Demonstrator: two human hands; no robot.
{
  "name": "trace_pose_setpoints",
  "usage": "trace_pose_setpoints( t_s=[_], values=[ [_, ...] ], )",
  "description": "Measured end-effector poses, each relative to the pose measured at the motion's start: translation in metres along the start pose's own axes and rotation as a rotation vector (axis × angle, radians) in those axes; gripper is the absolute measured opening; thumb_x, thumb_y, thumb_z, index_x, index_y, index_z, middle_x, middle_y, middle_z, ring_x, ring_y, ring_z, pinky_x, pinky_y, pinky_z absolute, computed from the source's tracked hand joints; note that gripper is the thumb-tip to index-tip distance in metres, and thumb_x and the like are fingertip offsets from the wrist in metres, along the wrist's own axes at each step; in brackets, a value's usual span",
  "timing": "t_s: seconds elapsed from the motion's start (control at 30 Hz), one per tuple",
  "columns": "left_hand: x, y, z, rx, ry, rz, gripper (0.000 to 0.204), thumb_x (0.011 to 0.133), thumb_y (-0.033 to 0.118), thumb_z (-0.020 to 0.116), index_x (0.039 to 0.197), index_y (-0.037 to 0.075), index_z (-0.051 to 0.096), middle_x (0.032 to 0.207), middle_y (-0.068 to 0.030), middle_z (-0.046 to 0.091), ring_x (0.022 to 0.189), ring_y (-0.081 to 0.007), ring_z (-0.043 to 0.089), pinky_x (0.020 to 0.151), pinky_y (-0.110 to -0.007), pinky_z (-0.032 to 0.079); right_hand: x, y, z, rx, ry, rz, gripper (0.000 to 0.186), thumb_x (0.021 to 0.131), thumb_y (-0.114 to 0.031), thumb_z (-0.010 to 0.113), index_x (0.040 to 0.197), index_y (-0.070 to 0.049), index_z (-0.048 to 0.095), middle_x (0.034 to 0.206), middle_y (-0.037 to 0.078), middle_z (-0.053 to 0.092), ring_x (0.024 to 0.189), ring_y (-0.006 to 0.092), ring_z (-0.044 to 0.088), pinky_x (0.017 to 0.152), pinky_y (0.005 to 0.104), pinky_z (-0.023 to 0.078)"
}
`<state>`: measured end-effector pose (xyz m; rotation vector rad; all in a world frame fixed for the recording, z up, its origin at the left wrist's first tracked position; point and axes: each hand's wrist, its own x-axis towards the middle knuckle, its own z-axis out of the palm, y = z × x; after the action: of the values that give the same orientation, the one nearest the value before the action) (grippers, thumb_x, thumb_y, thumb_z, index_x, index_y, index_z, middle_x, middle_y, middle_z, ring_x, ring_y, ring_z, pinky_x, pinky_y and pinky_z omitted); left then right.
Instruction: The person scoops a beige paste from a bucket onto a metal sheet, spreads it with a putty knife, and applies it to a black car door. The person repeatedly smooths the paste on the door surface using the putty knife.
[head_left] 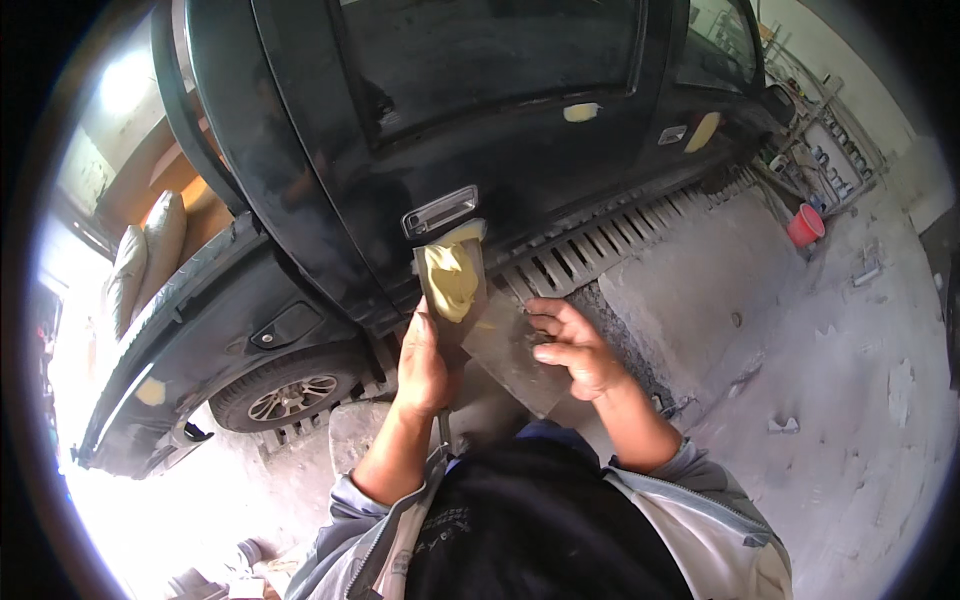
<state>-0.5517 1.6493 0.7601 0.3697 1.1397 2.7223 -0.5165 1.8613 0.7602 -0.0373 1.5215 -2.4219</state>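
My left hand (424, 368) grips a flat, thin plate (477, 275) that carries a thick smear of pale yellow body filler (450, 285). Pinched between the thumb and fingers of my right hand (585, 355) is a grey rectangular spreader (508, 352). Its upper left corner comes close to the plate's lower edge; whether they touch I cannot tell. Just beyond the plate is the dark door (400, 165) of a vehicle, with a metallic door handle (441, 211). A yellow filler patch (467, 232) shows beside that handle, partly hidden by the plate.
More yellow patches (581, 112) mark the bodywork. The rear wheel (292, 398) stands at left, near full sacks (160, 240) in the cargo bed. A slotted grate (590, 245) runs along the vehicle. At far right are a red bucket (806, 226) and a rack (838, 160).
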Motion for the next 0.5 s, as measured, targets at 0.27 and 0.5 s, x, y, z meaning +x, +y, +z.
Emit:
trace_pose_setpoints(
  t_s=[0.27, 0.5],
  values=[
    [0.041, -0.022, 0.009, 0.953, -0.208, 0.344, 0.051, 0.105, 0.029, 0.044, 0.147, 0.000, 0.038, 0.144, -0.0187, 0.047, 0.132, -0.0306, 0.047, 0.110, -0.038, 0.034, 0.071, -0.054, -0.026, 0.343, -0.231, -0.138, 0.059, 0.084, 0.007, 0.056, 0.140, -0.005, 0.042, 0.128, 0.016, 0.060, 0.116, 0.0240, 0.059, 0.099, 0.0360, 0.049],
    [0.030, -0.014, -0.002, -0.380, -0.052, -0.445, 0.068, 0.092, 0.045, 0.061, 0.143, 0.004, 0.040, 0.128, -0.0249, 0.055, 0.106, -0.0470, 0.062, 0.076, -0.061, 0.057, 0.087, -0.124, -0.054, -0.386, -0.646, -0.712, 0.045, 0.082, 0.011, 0.057, 0.124, -0.003, 0.057, 0.126, 0.017, 0.063, 0.124, 0.0292, 0.057, 0.104, 0.0399, 0.046]
  ],
)
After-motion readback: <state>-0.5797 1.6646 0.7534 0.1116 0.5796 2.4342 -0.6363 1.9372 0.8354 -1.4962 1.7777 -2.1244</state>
